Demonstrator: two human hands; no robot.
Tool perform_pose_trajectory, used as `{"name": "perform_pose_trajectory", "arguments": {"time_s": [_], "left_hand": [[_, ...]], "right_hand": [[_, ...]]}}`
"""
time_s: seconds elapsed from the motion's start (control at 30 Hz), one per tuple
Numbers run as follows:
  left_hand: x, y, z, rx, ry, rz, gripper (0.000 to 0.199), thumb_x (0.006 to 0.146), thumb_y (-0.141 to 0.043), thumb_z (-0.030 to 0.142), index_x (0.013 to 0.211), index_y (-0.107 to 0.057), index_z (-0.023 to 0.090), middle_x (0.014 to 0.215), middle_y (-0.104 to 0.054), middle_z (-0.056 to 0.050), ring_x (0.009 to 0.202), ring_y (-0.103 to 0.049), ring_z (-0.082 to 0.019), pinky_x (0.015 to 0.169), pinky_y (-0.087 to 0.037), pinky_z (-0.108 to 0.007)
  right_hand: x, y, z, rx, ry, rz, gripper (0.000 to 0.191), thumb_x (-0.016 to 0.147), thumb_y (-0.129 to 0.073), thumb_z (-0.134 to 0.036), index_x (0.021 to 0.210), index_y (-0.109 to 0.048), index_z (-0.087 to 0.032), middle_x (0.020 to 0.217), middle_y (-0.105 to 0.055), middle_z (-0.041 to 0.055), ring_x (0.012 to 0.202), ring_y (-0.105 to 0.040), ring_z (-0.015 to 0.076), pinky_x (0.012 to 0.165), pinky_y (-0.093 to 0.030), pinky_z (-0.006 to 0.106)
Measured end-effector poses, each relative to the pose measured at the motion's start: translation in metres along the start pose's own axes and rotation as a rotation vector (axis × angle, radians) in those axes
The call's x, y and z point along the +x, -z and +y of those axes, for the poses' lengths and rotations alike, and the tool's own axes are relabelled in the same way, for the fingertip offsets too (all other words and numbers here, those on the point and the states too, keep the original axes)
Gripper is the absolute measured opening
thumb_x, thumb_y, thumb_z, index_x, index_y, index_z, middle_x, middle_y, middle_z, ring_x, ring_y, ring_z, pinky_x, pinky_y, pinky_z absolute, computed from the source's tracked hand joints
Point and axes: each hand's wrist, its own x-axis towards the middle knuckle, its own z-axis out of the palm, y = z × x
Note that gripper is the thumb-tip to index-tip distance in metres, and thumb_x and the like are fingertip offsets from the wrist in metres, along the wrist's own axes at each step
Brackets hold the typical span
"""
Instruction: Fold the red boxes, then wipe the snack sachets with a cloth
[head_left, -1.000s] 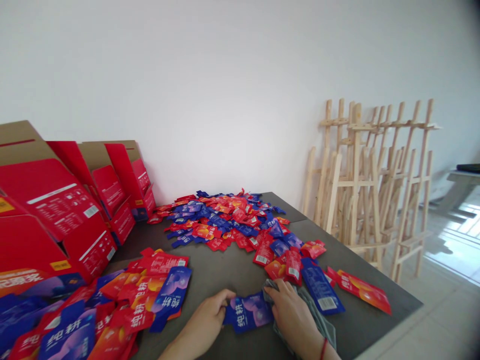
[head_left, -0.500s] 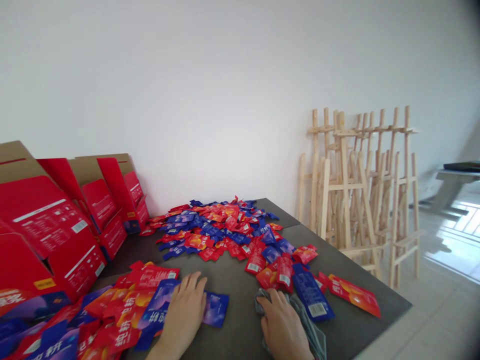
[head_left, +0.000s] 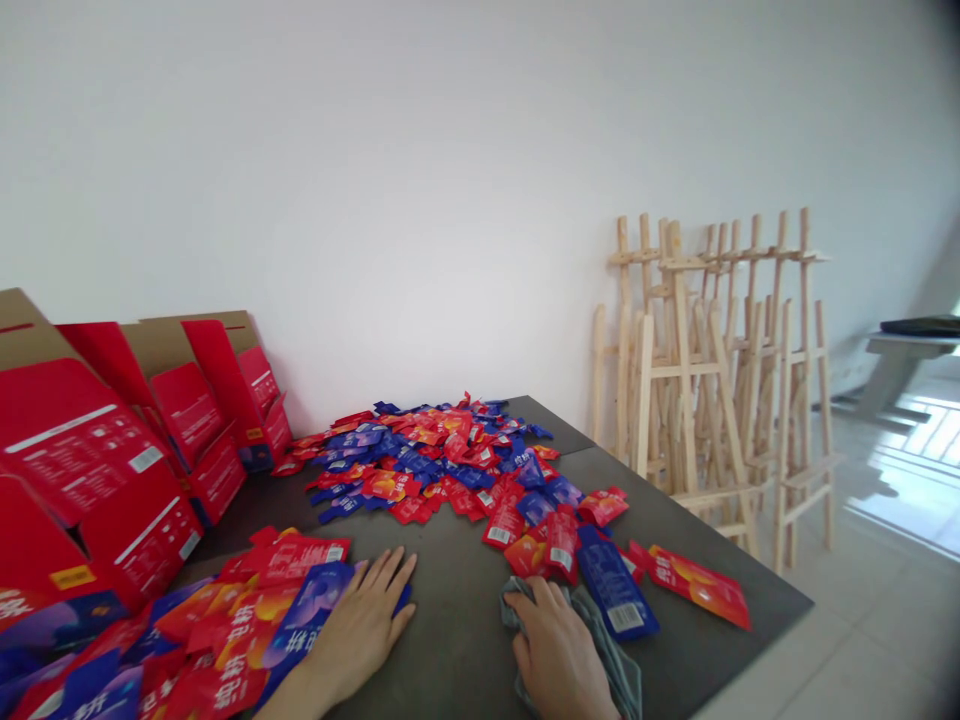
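My left hand (head_left: 360, 625) lies flat with fingers spread at the right edge of the near pile of red and blue pouches (head_left: 244, 625). Under its fingers is a blue pouch (head_left: 405, 598), mostly hidden, with only a corner showing. My right hand (head_left: 559, 640) is closed on a grey-green cloth (head_left: 622, 665) pressed on the dark tabletop (head_left: 450, 640). Just right of that hand a blue pouch (head_left: 616, 590) lies with its barcode up, and a red pouch (head_left: 697, 583) rests farther right. Ahead of the cloth is a red pouch (head_left: 561, 545).
A large heap of red and blue pouches (head_left: 442, 450) spreads over the far part of the table. Open red cardboard boxes (head_left: 97, 480) line the left side against the wall. Beyond the table's right edge stand several wooden easels (head_left: 690, 370) on the tiled floor.
My left hand has slid left toward the near pile, and the blue pouch under it has moved along. My right hand stays on the cloth; the view has shifted slightly.
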Motion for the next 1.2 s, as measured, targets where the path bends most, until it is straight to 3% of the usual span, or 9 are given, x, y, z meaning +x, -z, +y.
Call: {"name": "perform_pose_trajectory", "arguments": {"time_s": [0.2,0.37,0.47,0.57,0.73,0.87,1.07,1.13,1.2], "left_hand": [[-0.027,-0.005,-0.037,0.107,0.102,-0.097,0.059,0.092,-0.034,0.044,0.146,-0.036,0.020,0.154,-0.032,-0.007,0.143,-0.027,-0.028,0.117,-0.021,-0.051],[-0.027,0.011,-0.029,0.134,0.157,-0.150,0.057,0.088,-0.041,0.034,0.142,-0.044,0.015,0.151,-0.039,-0.011,0.140,-0.034,-0.029,0.115,-0.021,-0.052],[-0.006,0.017,-0.002,0.056,0.093,-0.019,0.042,0.088,-0.041,0.028,0.120,-0.064,0.013,0.133,-0.058,-0.015,0.125,-0.051,-0.029,0.108,-0.033,-0.048],[0.027,0.018,0.042,-0.173,-0.056,0.088,0.029,0.089,-0.040,0.023,0.101,-0.066,0.018,0.111,-0.066,-0.009,0.106,-0.059,-0.022,0.096,-0.042,-0.035],[0.089,0.012,0.122,-0.420,-0.066,0.046,0.024,0.081,-0.057,0.030,0.102,-0.062,0.018,0.109,-0.066,-0.009,0.106,-0.059,-0.022,0.091,-0.043,-0.030],[0.116,0.008,0.149,-0.422,-0.009,-0.012,0.040,0.067,-0.070,0.026,0.104,-0.060,0.015,0.110,-0.066,-0.012,0.104,-0.061,-0.026,0.085,-0.045,-0.032],[0.108,0.007,0.126,-0.432,0.107,-0.109,0.050,0.065,-0.074,0.036,0.107,-0.057,0.015,0.108,-0.069,-0.015,0.099,-0.065,-0.030,0.078,-0.047,-0.033],[0.092,0.005,0.113,-0.437,0.143,-0.130,0.043,0.071,-0.068,0.037,0.106,-0.056,0.015,0.103,-0.070,-0.015,0.094,-0.067,-0.028,0.073,-0.048,-0.031],[0.071,0.003,0.101,-0.444,0.154,-0.180,0.028,0.080,-0.057,0.034,0.101,-0.057,0.016,0.086,-0.073,-0.009,0.075,-0.070,-0.023,0.062,-0.048,-0.028]], "right_hand": [[0.000,0.002,-0.004,0.022,-0.031,-0.007,0.044,0.076,-0.051,-0.008,0.112,-0.067,-0.028,0.118,-0.061,0.0048,0.108,-0.054,0.0235,0.093,-0.042,0.032],[0.002,0.000,-0.003,0.056,-0.020,0.001,0.040,0.076,-0.050,-0.010,0.108,-0.068,-0.028,0.115,-0.060,0.0052,0.107,-0.053,0.0237,0.092,-0.041,0.033],[0.002,-0.003,-0.002,0.062,-0.012,0.006,0.040,0.076,-0.050,-0.011,0.108,-0.067,-0.027,0.114,-0.060,0.0063,0.107,-0.053,0.0248,0.091,-0.041,0.035],[0.002,-0.005,-0.002,0.073,-0.007,0.012,0.040,0.075,-0.049,-0.010,0.106,-0.068,-0.027,0.111,-0.060,0.0064,0.106,-0.053,0.0247,0.090,-0.040,0.035],[0.001,-0.006,0.001,0.116,0.003,0.044,0.040,0.072,-0.049,-0.008,0.102,-0.068,-0.027,0.108,-0.060,0.0053,0.103,-0.052,0.0236,0.089,-0.040,0.033],[0.002,-0.009,0.006,0.138,0.024,0.068,0.043,0.071,-0.048,-0.006,0.102,-0.068,-0.028,0.108,-0.059,0.0043,0.104,-0.052,0.0227,0.090,-0.039,0.031],[0.002,-0.011,0.009,0.127,0.030,0.046,0.039,0.073,-0.048,-0.008,0.101,-0.068,-0.027,0.105,-0.060,0.0048,0.101,-0.052,0.0227,0.087,-0.039,0.031],[0.001,-0.011,0.009,0.133,0.039,0.042,0.039,0.074,-0.049,-0.008,0.101,-0.068,-0.027,0.104,-0.060,0.0048,0.100,-0.052,0.0226,0.086,-0.039,0.031],[0.001,-0.012,0.008,0.141,0.042,0.052,0.039,0.074,-0.048,-0.008,0.101,-0.068,-0.028,0.104,-0.059,0.0048,0.101,-0.052,0.0226,0.087,-0.039,0.031]]}}
